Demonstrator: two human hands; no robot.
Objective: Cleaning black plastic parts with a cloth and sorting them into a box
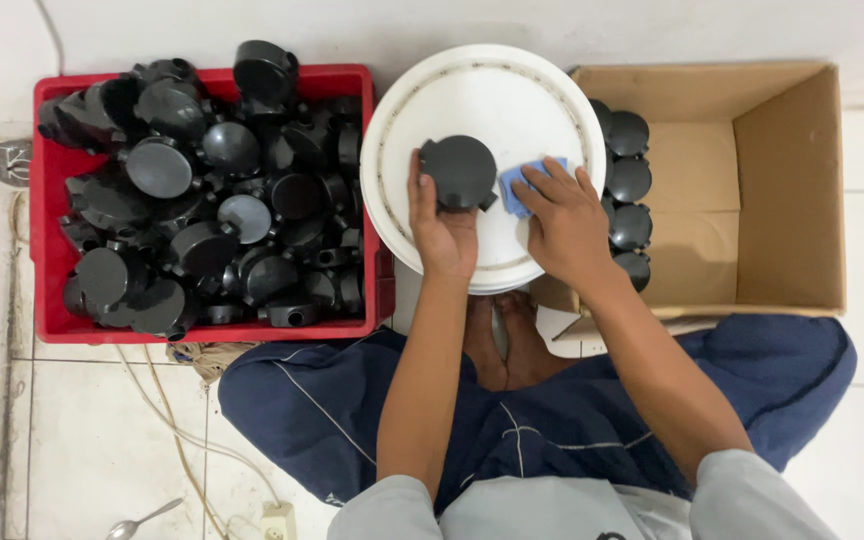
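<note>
A white tiled floor is seen from above, with a white bucket lid (512, 90) between a red crate (50, 250) heaped with black round junction boxes and a cardboard box (792, 180) with a few lined up inside. One black junction box (460, 172) is gripped on the lid by the left hand (442, 228), fingers curled around its edge, while a blue cloth (518, 186) is pinched under the right hand (564, 222) just beside it. The wiping step appears to be in hand, and a firm hold with the cloth brought against the box would be called for.

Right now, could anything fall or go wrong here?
Maybe. The left hand holds the round black box on the white bucket lid, so it might slip off. The red crate is heaped above its rim; the top box could tumble out. The cord on the floor could trip someone.
</note>
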